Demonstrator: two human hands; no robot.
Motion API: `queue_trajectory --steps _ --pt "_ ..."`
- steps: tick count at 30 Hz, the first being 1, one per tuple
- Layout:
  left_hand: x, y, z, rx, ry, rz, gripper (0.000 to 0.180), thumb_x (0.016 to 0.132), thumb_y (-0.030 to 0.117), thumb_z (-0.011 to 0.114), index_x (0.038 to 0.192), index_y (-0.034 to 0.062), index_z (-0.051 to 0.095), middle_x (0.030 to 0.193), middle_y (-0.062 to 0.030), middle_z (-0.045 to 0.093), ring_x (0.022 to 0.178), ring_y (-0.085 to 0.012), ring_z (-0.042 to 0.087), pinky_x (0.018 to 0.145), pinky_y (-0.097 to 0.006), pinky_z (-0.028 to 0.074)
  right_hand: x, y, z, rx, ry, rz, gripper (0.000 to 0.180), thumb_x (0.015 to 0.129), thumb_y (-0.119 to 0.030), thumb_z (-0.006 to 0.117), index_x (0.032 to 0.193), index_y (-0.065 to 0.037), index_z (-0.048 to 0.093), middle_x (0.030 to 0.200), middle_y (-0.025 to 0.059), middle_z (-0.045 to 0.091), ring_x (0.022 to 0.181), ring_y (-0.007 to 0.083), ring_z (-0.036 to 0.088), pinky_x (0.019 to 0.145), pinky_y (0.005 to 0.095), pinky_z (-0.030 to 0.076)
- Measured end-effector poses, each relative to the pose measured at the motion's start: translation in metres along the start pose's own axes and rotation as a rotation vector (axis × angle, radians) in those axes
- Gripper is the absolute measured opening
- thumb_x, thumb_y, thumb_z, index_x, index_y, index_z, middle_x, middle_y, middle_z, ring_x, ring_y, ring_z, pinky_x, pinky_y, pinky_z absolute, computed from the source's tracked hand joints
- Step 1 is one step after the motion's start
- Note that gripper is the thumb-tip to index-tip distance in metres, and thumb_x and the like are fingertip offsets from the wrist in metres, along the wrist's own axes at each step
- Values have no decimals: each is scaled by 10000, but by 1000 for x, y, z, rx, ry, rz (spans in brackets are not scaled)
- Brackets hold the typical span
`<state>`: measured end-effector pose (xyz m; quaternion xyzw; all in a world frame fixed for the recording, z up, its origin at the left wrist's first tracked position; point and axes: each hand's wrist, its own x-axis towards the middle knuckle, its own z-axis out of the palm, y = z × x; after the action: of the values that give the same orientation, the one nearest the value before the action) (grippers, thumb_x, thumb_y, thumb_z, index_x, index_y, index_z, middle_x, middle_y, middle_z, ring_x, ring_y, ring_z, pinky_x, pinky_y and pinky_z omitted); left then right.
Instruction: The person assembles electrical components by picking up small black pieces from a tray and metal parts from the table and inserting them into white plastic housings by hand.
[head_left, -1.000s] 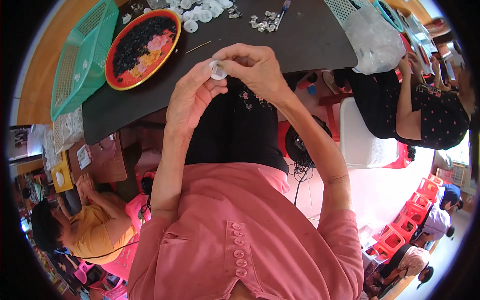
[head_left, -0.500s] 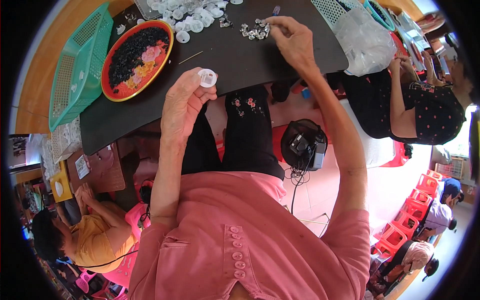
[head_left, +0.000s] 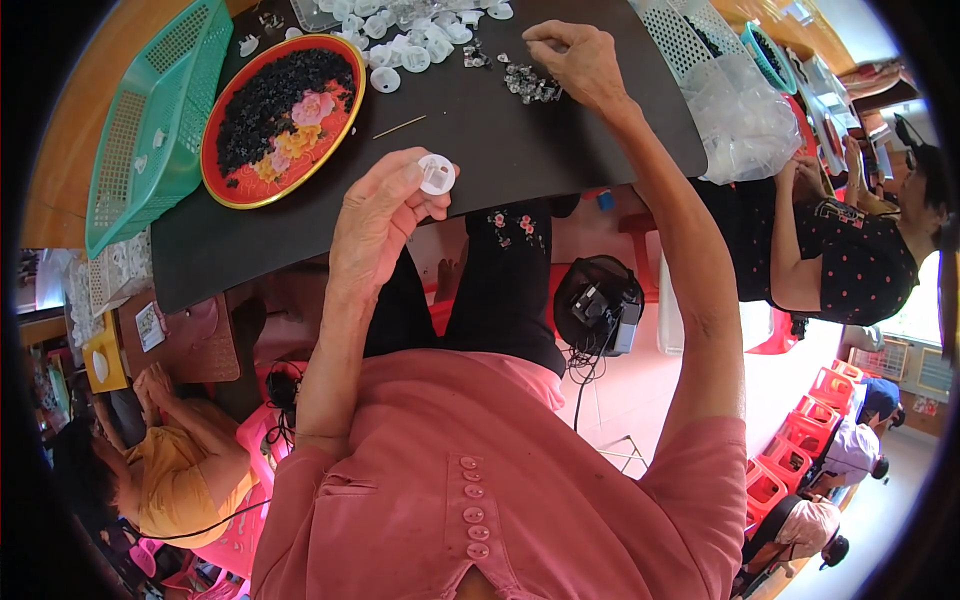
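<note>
My left hand (head_left: 385,205), close to the table's near edge, pinches a white round plastic cap (head_left: 437,175) between thumb and fingers. The cap faces up and has an opening in its face. Over the far part of the table is my right hand (head_left: 578,62), with its fingers curled together. Whatever may be between those fingertips is hidden. Just below and left of that hand lies a pile of small shiny metallic-looking pieces (head_left: 531,84). A few similar pieces (head_left: 476,56) sit apart, farther left.
White plastic caps (head_left: 412,50) are heaped at the back. A red floral tray (head_left: 258,192) holds small black parts, beside a green basket (head_left: 105,215). A thin stick (head_left: 400,127) lies on the dark table (head_left: 300,235). A clear plastic bag (head_left: 745,120) rests at right; co-workers sit both sides.
My right hand has moved away from the shiny pile, farther out and slightly left. My left hand keeps its hold on the cap. The whole view has shifted slightly.
</note>
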<state>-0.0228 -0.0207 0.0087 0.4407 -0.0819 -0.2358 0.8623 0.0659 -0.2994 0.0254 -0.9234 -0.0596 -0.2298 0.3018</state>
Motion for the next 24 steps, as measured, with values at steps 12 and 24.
queue_trajectory --steps 12,24 --pt "0 3 -4 -44 -38 -41 286 910 160 558 1105 -50 553 958 -129 623 780 -154 595 703 -280 491 9 -6 13 47 -81 -25 190 801 -165 631 946 -59 693 683 54 652 623 84 580 618 245 481" --pt "0 1 -5 -3 -33 -55 356 907 221 546 1118 -65 520 992 -177 613 765 -167 577 712 -303 488 30 -8 41 -17 -122 -288 176 770 -130 607 914 -63 682 695 106 628 628 190 609 644 294 493"
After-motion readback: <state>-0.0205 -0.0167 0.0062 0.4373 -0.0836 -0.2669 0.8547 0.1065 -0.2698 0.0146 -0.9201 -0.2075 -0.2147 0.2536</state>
